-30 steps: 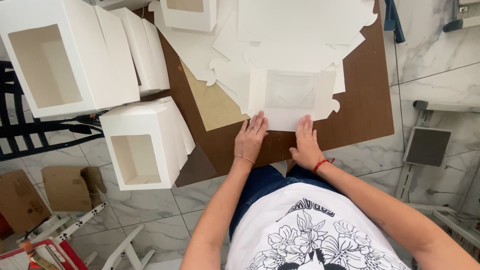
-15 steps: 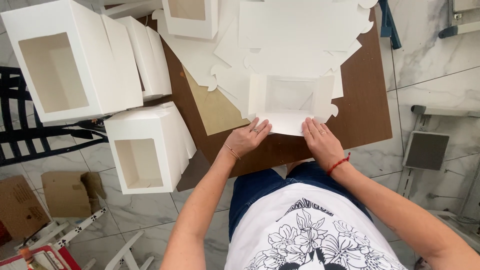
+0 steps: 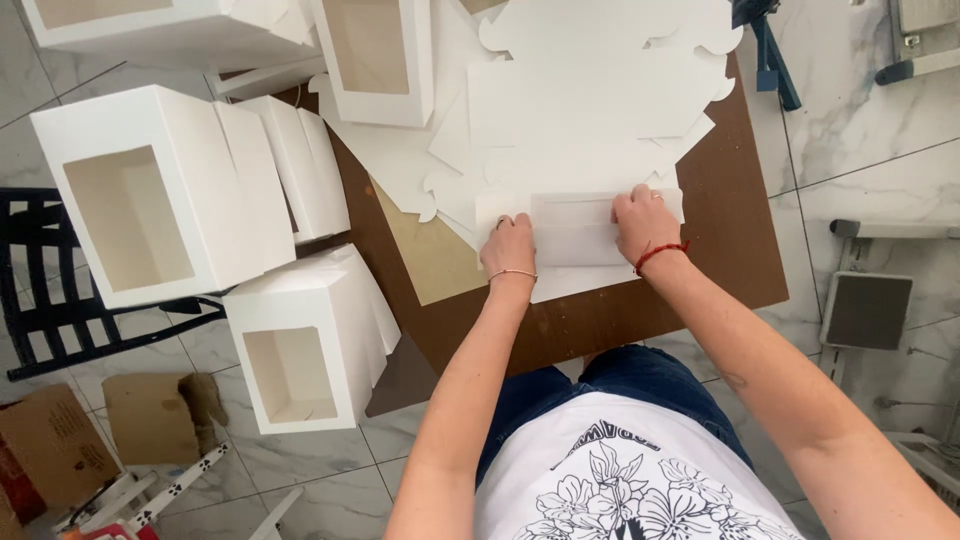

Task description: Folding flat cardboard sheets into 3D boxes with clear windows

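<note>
both hands have moved up from the near edge of the brown table (image 3: 730, 230) onto the flat white windowed box blank (image 3: 570, 240), which lies on the table in front of the person, below the stack of flat blanks (image 3: 600, 90). the left hand (image 3: 508, 245) presses the blank's left end with fingers curled together, and the right hand (image 3: 640, 222) presses the right end, fingers bent down on the card. judged from this, folding of the blank is under way, while the assembled window boxes (image 3: 160, 190) stand apart at the left.
</note>
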